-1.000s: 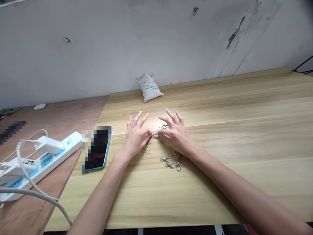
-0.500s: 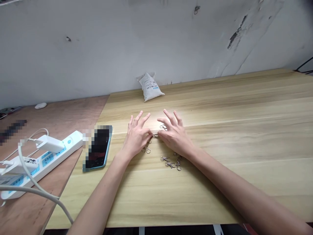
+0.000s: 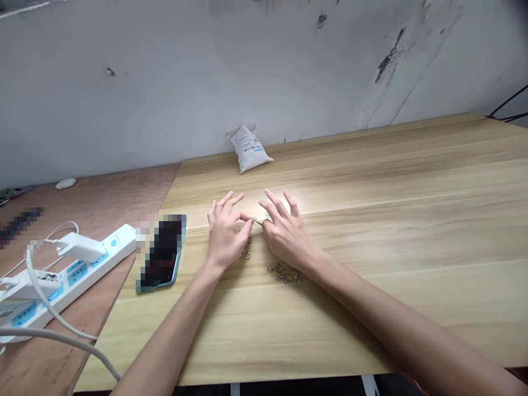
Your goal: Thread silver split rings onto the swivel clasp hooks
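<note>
Above the middle of the wooden table [image 3: 371, 308], my left hand [image 3: 226, 234] pinches a small metal key ring [image 3: 254, 219] between thumb and index finger. Facing it, my right hand [image 3: 286, 234] pinches a slim metal swivel clasp [image 3: 259, 222] that meets the ring; its far end is hidden by the fingers. The other fingers of both hands are spread. Several loose rings [image 3: 246, 255] lie by my left hand, partly covered by it. Several clasps with rings [image 3: 282, 278] lie below my right wrist. Another metal piece [image 3: 268, 214] shows partly behind my right fingers.
A phone [image 3: 161, 253] in a blue case lies left of my left arm. Farther left, a white power strip [image 3: 88, 275] with plugged chargers and cables rests on a brown surface [image 3: 136, 184]. A white labelled packet [image 3: 249, 149] leans by the wall at the back.
Both hands stay pinched on the joined metal pieces, and the left hand has turned slightly so the ring shows more between the fingertips. The view has shifted a little.
</note>
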The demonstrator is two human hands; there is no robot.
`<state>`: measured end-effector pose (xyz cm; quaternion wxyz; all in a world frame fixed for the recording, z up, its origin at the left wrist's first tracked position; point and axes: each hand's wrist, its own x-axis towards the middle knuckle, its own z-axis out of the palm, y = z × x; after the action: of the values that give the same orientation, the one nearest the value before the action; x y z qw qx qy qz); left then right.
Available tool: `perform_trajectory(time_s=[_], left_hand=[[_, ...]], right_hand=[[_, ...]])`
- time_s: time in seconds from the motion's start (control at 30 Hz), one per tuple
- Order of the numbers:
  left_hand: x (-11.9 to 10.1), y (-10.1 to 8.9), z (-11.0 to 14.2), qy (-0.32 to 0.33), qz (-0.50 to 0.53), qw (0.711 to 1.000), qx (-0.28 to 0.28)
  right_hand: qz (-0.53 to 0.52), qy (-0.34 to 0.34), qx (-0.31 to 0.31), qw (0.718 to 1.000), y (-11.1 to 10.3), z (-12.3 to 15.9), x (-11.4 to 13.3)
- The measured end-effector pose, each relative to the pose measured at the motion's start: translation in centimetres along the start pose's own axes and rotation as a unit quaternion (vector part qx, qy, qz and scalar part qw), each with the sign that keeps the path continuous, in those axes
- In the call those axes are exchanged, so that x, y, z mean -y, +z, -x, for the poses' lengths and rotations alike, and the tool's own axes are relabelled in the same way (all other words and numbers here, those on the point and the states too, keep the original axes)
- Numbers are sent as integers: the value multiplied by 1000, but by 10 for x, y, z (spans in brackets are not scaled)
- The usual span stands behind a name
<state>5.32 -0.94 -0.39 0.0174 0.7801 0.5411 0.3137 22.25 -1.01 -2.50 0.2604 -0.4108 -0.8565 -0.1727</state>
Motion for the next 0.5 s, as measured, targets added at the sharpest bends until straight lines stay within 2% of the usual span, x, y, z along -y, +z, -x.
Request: perform_trajectory(time_s=[0.13, 0.23, 0.37, 0.5], left_hand=[[-11, 3, 2, -74, 44, 996, -25], [-14, 6, 3, -95, 80, 992, -30], [-14, 6, 4, -72, 121, 990, -17], [-10, 1, 2, -25, 117, 993, -5]], right_hand=[[0, 33, 3, 999, -2, -1, 6], [-18, 53, 18, 998, -2, -2, 6], [-85, 90, 27, 992, -3, 1, -1], [-155, 102, 20, 982, -4, 4, -10]])
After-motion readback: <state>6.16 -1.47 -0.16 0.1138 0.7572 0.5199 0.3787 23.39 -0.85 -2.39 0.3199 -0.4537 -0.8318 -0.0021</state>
